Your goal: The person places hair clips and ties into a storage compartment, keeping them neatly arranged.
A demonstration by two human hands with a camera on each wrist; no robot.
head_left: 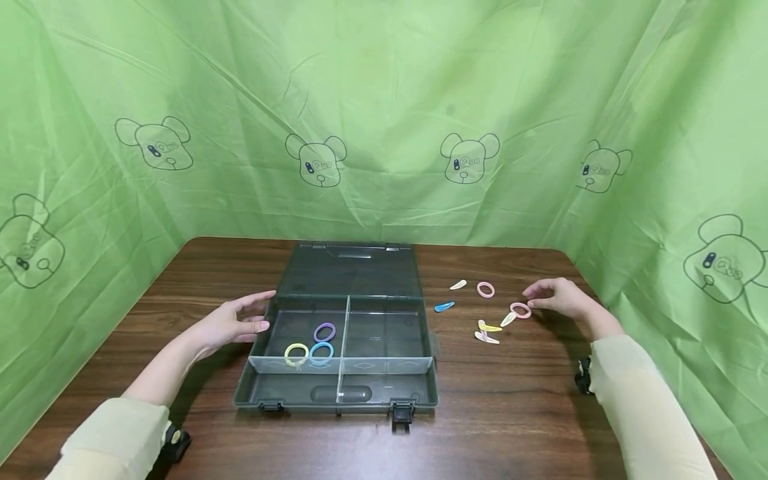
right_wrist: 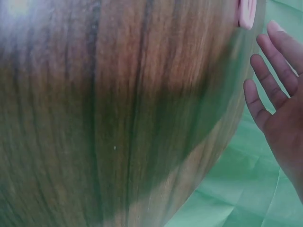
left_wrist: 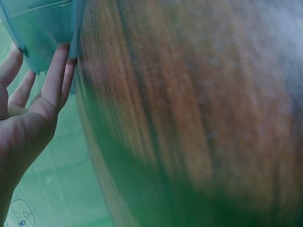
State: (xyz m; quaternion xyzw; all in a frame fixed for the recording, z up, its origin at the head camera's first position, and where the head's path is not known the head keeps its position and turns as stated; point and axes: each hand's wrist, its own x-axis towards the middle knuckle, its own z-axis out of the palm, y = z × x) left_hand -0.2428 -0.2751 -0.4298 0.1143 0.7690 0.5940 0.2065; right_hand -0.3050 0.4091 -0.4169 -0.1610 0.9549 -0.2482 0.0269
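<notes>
A dark translucent organizer box point(head_left: 387, 363) lies with its lid point(head_left: 351, 270) laid back. In its left large compartment are a purple hair tie point(head_left: 325, 332), a yellow hair tie point(head_left: 297, 355) and a blue hair tie point(head_left: 322, 353). My left hand point(head_left: 231, 327) touches the box's left side, and the left wrist view shows its extended fingers point(left_wrist: 56, 75) against the wall. Beside a pink hair tie point(head_left: 521, 311) hovers my right hand point(head_left: 561, 298), fingers loosely bent and apart, holding nothing. That pink hair tie point(right_wrist: 247, 13) appears only partly in the right wrist view.
Right of the box lie another pink hair tie point(head_left: 485, 290), a blue snap clip point(head_left: 444, 307), a white clip point(head_left: 459, 285), a cream clip point(head_left: 508, 319), a yellow clip point(head_left: 490, 327) and a pale clip point(head_left: 487, 338). A green curtain point(head_left: 390, 207) surrounds the wooden table point(head_left: 504, 413).
</notes>
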